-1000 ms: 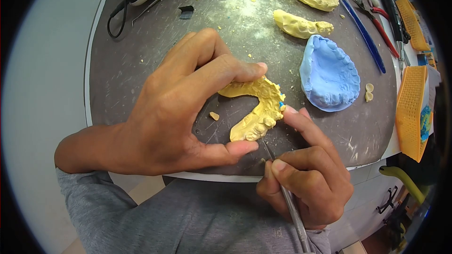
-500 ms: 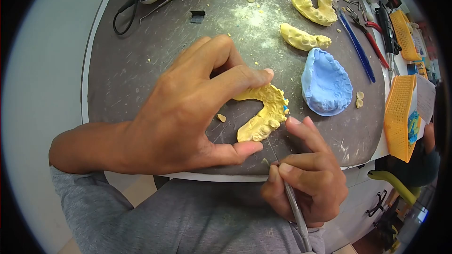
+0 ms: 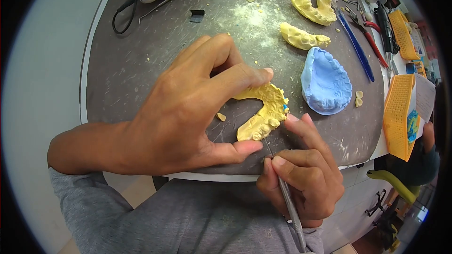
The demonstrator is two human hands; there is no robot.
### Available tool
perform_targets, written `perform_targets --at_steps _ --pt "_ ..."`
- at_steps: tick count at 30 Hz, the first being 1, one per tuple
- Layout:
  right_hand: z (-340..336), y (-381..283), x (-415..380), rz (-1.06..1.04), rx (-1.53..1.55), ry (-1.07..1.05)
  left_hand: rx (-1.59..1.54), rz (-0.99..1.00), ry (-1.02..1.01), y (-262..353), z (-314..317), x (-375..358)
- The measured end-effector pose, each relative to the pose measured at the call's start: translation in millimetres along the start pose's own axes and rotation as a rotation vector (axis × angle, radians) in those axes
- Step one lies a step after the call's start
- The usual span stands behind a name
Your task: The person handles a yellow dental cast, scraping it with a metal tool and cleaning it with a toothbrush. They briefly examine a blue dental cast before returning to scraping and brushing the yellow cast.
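My left hand [image 3: 193, 103] grips a yellow horseshoe-shaped dental cast [image 3: 270, 106] over the dark table, fingertips on its upper edge and thumb at its lower end. Small blue marks show on the cast's right side. My right hand [image 3: 306, 174] is closed round a thin metal carving tool [image 3: 291, 202], held like a pen. The tool's fine tip points up at the lower edge of the cast, near the molars; whether it touches cannot be made out. My right index fingertip lies at the cast's right side. A small yellow chip [image 3: 221, 117] lies left of the cast.
On the table [image 3: 122, 75] lie a blue dental cast [image 3: 327, 82], two yellow cast pieces [image 3: 303, 36], a blue-handled tool [image 3: 360, 49] and red pliers [image 3: 374, 42]. Yellow powder is scattered at the top. Yellow baskets [image 3: 398, 117] stand right; a person's hand [image 3: 428, 135] shows there.
My right hand has shifted slightly left and up with the tool, whose tip is now nearer the lower edge of the cast. My left hand and the cast look almost unmoved.
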State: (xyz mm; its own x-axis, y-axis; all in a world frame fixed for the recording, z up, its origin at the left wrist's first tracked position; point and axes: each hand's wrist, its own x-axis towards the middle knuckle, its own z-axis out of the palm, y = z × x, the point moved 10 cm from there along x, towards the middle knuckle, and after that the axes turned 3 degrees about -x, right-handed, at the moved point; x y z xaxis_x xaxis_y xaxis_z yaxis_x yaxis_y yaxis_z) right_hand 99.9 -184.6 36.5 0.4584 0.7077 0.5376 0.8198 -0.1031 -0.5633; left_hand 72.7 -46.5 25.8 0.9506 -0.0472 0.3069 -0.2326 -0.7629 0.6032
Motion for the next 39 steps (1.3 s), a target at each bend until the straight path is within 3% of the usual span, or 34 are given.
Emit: perform_targets --at_steps 17,20,23,24,26,28,30,31,33,36,39 --pt "0 7 -1 -0.048 0.010 0.003 0.006 0.010 -0.018 -3 4 4" --pt "-9 11 -5 -0.030 0.099 0.034 0.011 -0.004 -0.030 -1 4 5" --pt "-32 21 -17 0.048 0.455 0.200 0.028 0.016 -0.028 4 3 7" --pt "-44 21 -16 0.031 0.433 0.207 0.040 0.010 -0.039 3 3 6" --pt "-72 20 -13 0.015 0.035 0.153 0.035 0.034 -0.028 5 2 5" --pt "-88 36 22 0.025 -0.323 0.234 -0.028 -0.012 0.070 1 -10 3" --pt "-87 59 55 -0.030 -0.542 0.189 0.069 -0.014 0.017 2 -8 3" --pt "-89 68 63 -0.036 -0.537 0.190 0.164 -0.033 -0.039 0 -5 2" --pt "-70 98 78 0.074 -0.762 -0.032 0.175 -0.011 -0.007 0 -5 0" --pt "-56 124 87 0.186 -0.794 -0.124 0.191 0.028 0.044 2 -9 -5" --pt "-67 104 85 0.102 -0.766 -0.022 0.149 0.033 0.056 1 -10 -4"
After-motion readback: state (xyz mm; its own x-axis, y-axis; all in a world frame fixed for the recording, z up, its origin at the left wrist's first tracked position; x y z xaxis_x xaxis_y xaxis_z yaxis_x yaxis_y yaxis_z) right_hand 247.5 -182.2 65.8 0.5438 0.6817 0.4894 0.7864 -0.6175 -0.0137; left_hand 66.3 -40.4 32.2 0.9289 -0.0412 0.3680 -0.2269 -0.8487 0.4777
